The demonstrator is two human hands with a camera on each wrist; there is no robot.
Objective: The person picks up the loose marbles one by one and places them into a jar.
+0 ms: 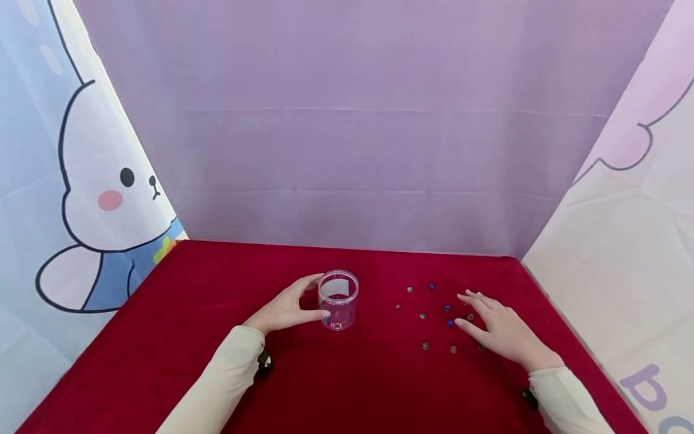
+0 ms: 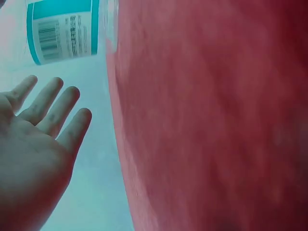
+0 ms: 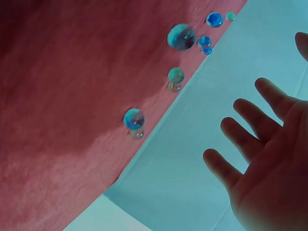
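Note:
A clear plastic jar [image 1: 338, 313] without a lid stands upright on the red cloth; its label [image 2: 65, 33] with a barcode faces the left wrist camera. My left hand [image 1: 290, 307] is spread at the jar's left side, thumb near its front and fingers towards its back. In the left wrist view those fingers [image 2: 62, 103] look extended and do not curl round the jar. To the right, several glass marbles lie scattered, some blue [image 1: 431, 286], others clear or brownish [image 1: 422, 316]. Over their right edge hovers my right hand [image 1: 501, 328], fingers [image 3: 245, 139] loosely spread and holding nothing.
Red cloth [image 1: 325, 386] covers the table. A purple curtain [image 1: 347, 132] hangs behind its back edge. Printed sheets flank it: a cartoon animal [image 1: 108, 181] on the left, a pale sheet [image 1: 623, 271] on the right.

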